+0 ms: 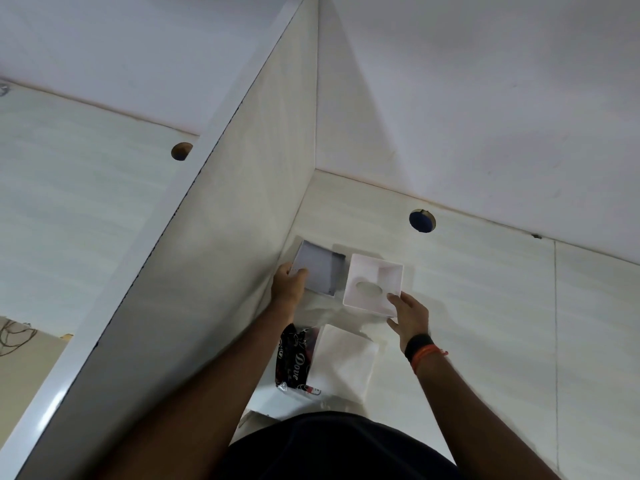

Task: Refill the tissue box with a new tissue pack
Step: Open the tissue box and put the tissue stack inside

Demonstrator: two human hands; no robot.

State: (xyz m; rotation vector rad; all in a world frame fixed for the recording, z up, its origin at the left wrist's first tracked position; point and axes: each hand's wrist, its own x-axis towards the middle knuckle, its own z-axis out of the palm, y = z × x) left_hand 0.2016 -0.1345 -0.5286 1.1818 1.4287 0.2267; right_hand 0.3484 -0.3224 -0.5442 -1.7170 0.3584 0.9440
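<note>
Two hands work near the middle of the frame, in the corner where a pale, faintly streaked counter meets an upright white partition that runs from the top centre down to the lower left. The left hand pinches the near corner of one flat, square grey lid, its thumb on top and the panel tilted up off the surface against the partition's foot. The right hand holds the near right corner of one white tissue box, a smooth, hard-looking square shell lying upside down and open, so that the oval dispensing slot shows in its floor; the fingers curl over its rim. Lid and box lie just beside each other, not joined. Below them, lower centre of the frame, lies one stack of plain white tissues, soft, square and matte, resting on clear, crinkled plastic film. Touching its left side is one glossy black and red wrapper with white lettering, crumpled. The right wrist carries one black band and one orange thread just beside it. Two round holes are cut in the surfaces: one at upper left, beyond the partition, and one above the box, showing dark blue inside. A dark garment fills the bottom centre.
</note>
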